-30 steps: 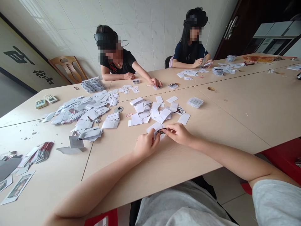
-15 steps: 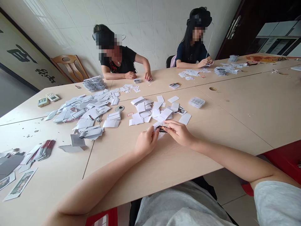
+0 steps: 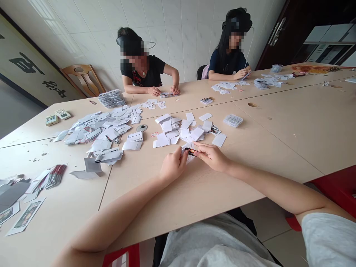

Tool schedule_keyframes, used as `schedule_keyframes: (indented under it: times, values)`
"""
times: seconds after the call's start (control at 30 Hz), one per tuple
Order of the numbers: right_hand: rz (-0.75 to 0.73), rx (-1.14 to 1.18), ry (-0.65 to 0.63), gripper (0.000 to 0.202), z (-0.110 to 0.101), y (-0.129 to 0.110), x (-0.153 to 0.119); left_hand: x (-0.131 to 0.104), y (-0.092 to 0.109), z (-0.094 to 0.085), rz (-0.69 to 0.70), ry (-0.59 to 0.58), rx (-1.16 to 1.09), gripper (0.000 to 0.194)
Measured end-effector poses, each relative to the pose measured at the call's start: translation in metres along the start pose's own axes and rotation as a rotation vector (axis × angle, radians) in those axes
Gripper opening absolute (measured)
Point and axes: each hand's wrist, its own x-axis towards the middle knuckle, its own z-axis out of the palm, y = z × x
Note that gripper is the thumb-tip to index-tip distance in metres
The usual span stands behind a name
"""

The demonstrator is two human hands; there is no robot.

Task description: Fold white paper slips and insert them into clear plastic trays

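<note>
Between my two hands is a small dark printed card (image 3: pixel 191 151) with an orange-red picture on it. My left hand (image 3: pixel 174 164) pinches its left end between thumb and fingers. At the right end, the thumb and fingers of my right hand (image 3: pixel 213 156) grip it too. Something whitish shows just below and behind the card, partly covered by my fingers; I cannot make out what it is. Just beyond my hands lies a loose heap of white paper cards (image 3: pixel 182 129), mostly blank side up. A clear plastic case (image 3: pixel 233 120) rests to the right of that heap.
A larger heap of folded white papers (image 3: pixel 102 124) spreads to the left, near stacked packs (image 3: pixel 112 98). Printed strips (image 3: pixel 26 216) and red-edged cards (image 3: pixel 57 175) lie at the near left. Two people sit across the table (image 3: pixel 278 141), handling small items.
My hands keep the card in nearly the same place, with slightly more of its printed face showing. Across the table, the person on the left has shifted right and brought both hands closer together.
</note>
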Motion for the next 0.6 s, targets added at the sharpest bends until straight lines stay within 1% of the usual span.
schedule_keyframes:
  times: [0.33,0.47,0.6]
  values:
    - [0.016,0.026,-0.028,0.033,-0.005,0.0,0.0,0.002,-0.002,0.001,0.038,-0.018,0.081,0.03]
    - [0.035,-0.005,-0.012,0.032,-0.009,0.001,0.001,0.002,-0.005,0.0,0.057,-0.033,0.014,0.032]
    - [0.049,-0.049,0.031,0.025,-0.013,0.004,0.004,0.002,-0.01,0.0,0.088,-0.068,-0.088,0.035]
